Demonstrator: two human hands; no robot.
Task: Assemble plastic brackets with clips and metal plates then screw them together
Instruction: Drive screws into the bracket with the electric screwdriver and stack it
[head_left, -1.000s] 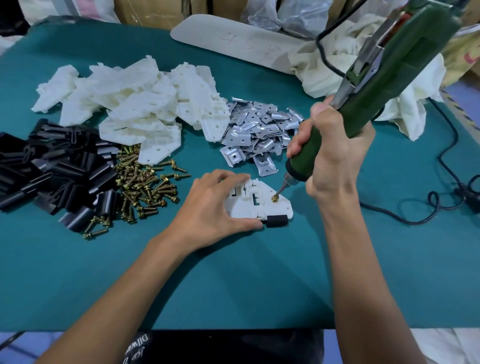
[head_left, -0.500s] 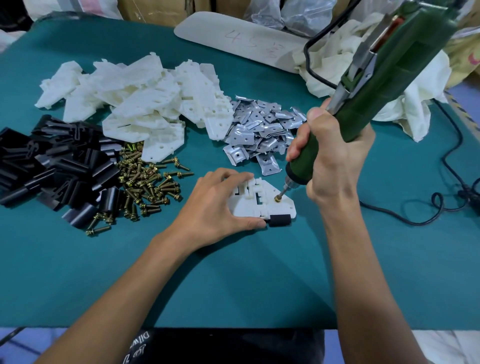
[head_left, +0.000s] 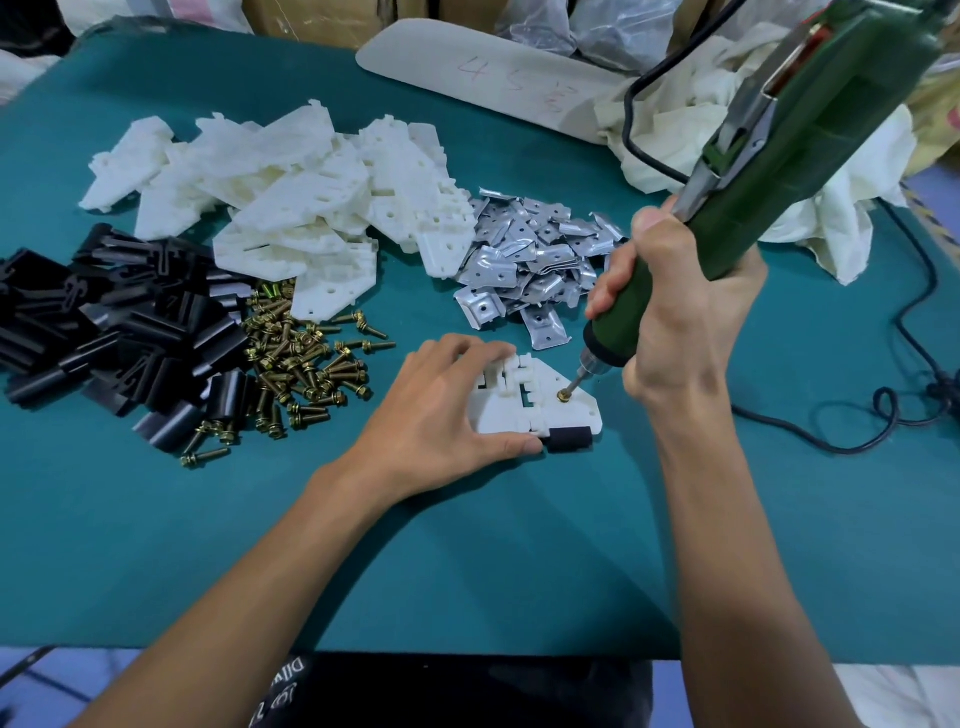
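Green electric screwdriver (head_left: 779, 171), clasped in the right grip (head_left: 685, 312), bears on a brass screw (head_left: 562, 396) in the white bracket (head_left: 519, 410) that the left grip (head_left: 441, 410) pinches on the teal tabletop (head_left: 519, 545).

Worktop (head_left: 467, 571): teal cover, fills the view.
Far edge: cardboard boxes (head_left: 311, 21), clear plastic bags (head_left: 545, 21).
Far right: crumpled white cloth (head_left: 857, 171).
Floor (head_left: 62, 675): pale blue, near left.

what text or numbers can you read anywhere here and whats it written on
"4 5": handwritten in red on the long off-white flat board at the far side of the table; the red marks after it are too unclear to read.
"Dil...": white print on the black garment at the bottom edge; the rest is blurred and cut off.
Nothing else legible.
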